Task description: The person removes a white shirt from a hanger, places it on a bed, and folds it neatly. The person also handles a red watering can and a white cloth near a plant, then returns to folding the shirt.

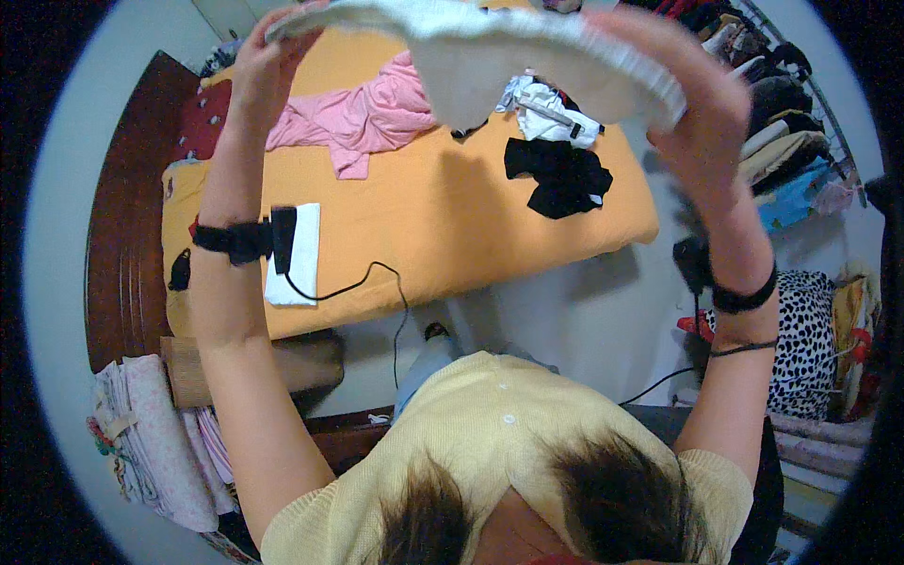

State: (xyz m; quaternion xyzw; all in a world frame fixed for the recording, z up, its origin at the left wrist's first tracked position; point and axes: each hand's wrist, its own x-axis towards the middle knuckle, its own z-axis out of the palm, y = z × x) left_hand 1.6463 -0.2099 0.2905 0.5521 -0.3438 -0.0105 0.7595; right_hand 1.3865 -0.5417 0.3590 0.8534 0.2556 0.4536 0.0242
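Note:
High in front of me, a pale white piece of clothing [462, 78] is stretched between my two hands by its gathered or ribbed edge. My left hand [279, 46] grips one end of that edge, partly cut off by the top of the view. At the other end, my right hand [706, 116] holds the edge and looks blurred. Below the cloth lies the bed with an orange sheet [452, 233]. A crumpled pink garment [367, 116], a black garment [558, 176] and a white garment [554, 116] rest on it, partly hidden by the raised cloth.
A flat white item [304, 251] lies on the bed near my left forearm. Black straps with cabled devices sit on both forearms. A dark wooden headboard [127, 212] stands left, folded bedding [162, 438] below it. Clothes hang on a rack [798, 106] at right, above a spotted cushion [801, 342].

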